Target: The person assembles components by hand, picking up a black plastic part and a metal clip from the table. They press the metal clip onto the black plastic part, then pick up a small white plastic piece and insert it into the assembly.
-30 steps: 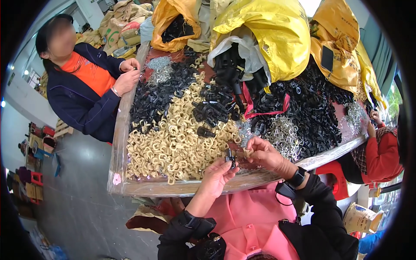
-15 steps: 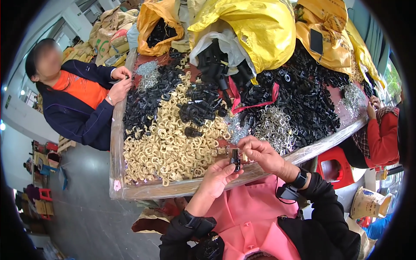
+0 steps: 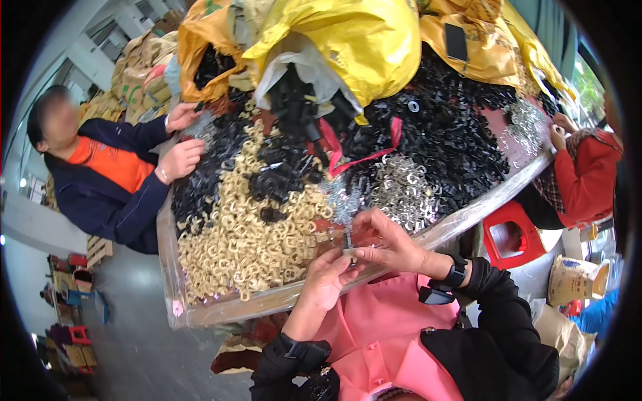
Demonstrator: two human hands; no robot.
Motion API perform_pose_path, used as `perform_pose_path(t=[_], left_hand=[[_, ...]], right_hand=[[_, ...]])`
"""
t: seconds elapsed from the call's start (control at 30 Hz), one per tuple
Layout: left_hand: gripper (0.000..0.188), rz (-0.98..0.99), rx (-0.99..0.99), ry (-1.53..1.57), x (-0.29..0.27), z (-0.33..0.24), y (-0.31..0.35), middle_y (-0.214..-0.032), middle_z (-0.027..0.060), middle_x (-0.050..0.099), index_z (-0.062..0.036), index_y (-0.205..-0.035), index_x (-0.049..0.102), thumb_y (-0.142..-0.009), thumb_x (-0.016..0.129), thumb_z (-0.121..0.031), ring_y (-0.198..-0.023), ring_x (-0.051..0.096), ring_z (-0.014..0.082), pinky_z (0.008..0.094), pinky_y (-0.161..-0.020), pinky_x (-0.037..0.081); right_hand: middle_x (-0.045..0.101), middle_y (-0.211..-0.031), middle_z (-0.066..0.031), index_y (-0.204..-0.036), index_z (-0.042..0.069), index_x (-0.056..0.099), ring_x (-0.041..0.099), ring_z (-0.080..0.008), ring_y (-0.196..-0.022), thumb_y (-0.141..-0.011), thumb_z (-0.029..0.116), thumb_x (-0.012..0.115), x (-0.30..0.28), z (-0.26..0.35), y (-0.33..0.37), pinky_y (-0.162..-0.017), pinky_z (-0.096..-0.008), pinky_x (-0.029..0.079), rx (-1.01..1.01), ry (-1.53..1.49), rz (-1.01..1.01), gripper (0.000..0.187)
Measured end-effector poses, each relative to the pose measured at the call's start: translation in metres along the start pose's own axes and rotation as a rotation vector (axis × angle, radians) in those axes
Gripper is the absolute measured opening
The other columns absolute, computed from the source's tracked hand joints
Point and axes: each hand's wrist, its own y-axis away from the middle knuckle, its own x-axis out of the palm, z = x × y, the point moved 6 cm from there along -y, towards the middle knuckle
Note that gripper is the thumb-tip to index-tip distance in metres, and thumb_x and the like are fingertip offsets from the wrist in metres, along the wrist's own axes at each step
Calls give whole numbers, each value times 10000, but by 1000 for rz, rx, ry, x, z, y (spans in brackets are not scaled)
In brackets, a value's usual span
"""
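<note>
Near the table's front edge, my left hand [image 3: 324, 281] pinches a small black plastic part [image 3: 347, 240] between thumb and fingers. My right hand [image 3: 394, 247] meets it from the other side, its thumb and fingertips closed at the part. The fingers cover most of the part, and whether the right hand holds a further small piece I cannot make out. Just left of my hands spreads a heap of beige plastic loops [image 3: 244, 247]. Beyond them lie small silvery metal pieces [image 3: 342, 200] and a pile of shiny metal clips [image 3: 404, 190].
Black plastic parts [image 3: 441, 134] cover the table's far right. Behind stand a yellow sack [image 3: 361, 47] and an orange sack with a dark phone [image 3: 456, 42] on it. Co-workers sit left and right; a red stool [image 3: 528, 234] stands right.
The whole view has shifted a little. My right fingers have closed in on the black part, which is now more hidden. The left co-worker's hands have moved apart.
</note>
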Motion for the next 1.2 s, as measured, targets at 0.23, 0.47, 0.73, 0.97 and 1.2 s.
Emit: perform_pose_path(t=[0.23, 0.47, 0.73, 0.97, 1.2], left_hand=[[199, -51, 44, 2, -14, -7, -5, -895, 150, 602, 14, -990, 526, -813, 529, -78, -757, 613, 213, 250, -627, 514], [180, -36, 40, 6, -5, -3, -15, -888, 162, 600, 20, -973, 523, -817, 517, -71, -742, 613, 221, 259, -625, 520], [159, -69, 41, 4, 0, -3, -18, -882, 179, 597, 21, -953, 521, -817, 519, -61, -745, 613, 236, 277, -631, 532], [167, -52, 29, -15, 2, 0, -20, -886, 176, 596, 19, -962, 520, -814, 527, -59, -757, 612, 231, 273, -630, 531], [191, -26, 19, -8, 5, 4, -23, -892, 168, 598, 12, -991, 519, -816, 528, -65, -762, 609, 222, 262, -636, 526]], right_hand=[[530, -774, -81, -824, 78, 569, 525, -270, -724, -629, 96, 644, -118, -30, 32, -617, -368, 413, -12, 1250, -275, 209], [508, -708, -90, -794, 54, 560, 532, -277, -664, -689, 91, 597, -150, -66, 49, -588, -370, 421, 90, 1215, -245, 118], [564, -751, -119, -873, 0, 561, 570, -282, -662, -726, 20, 556, -153, -58, 36, -581, -323, 455, 104, 552, -393, 148], [562, -681, -84, -928, -11, 559, 580, -170, -616, -751, 4, 551, -166, -54, 42, -566, -254, 447, 186, 508, -577, 178], [571, -699, -28, -918, -8, 567, 579, -116, -626, -792, 1, 515, -168, -61, 41, -557, -206, 436, 134, 411, -496, 137]])
